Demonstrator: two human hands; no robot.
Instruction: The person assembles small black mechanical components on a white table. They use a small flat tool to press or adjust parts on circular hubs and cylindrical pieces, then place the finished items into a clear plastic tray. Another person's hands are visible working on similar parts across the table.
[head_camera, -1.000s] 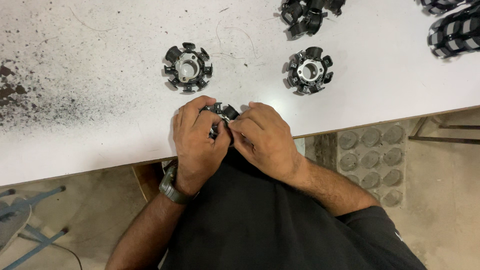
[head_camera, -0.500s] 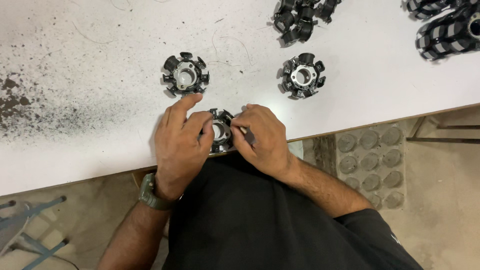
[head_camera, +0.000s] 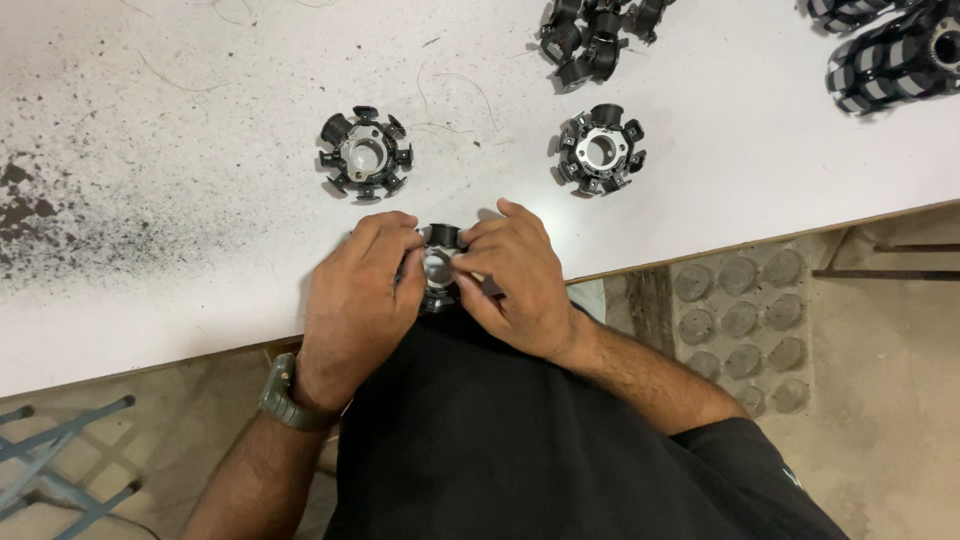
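At the far left the white counter (head_camera: 150, 130) is speckled with dark dust. Further in, a black stator (head_camera: 365, 155) with a grey hub lies flat, well apart from the hands. Below it, at the counter's near edge, the left hand (head_camera: 358, 290) (a dark watch (head_camera: 292, 396) on its wrist) curls its fingers (head_camera: 395, 228) around the left side of a held stator (head_camera: 440, 262). This part sits between both hands just above the edge, its pale centre and one black tooth showing; the rest is hidden by the fingers. The right hand (head_camera: 520, 280) closes on it from the other side, fingers narrow and pinched against its rim. Up and to the right a second stator (head_camera: 600, 150) lies flat on the counter. Near the top edge is a pile of black parts (head_camera: 595, 35), and at the far right corner stacked stators (head_camera: 895, 55).
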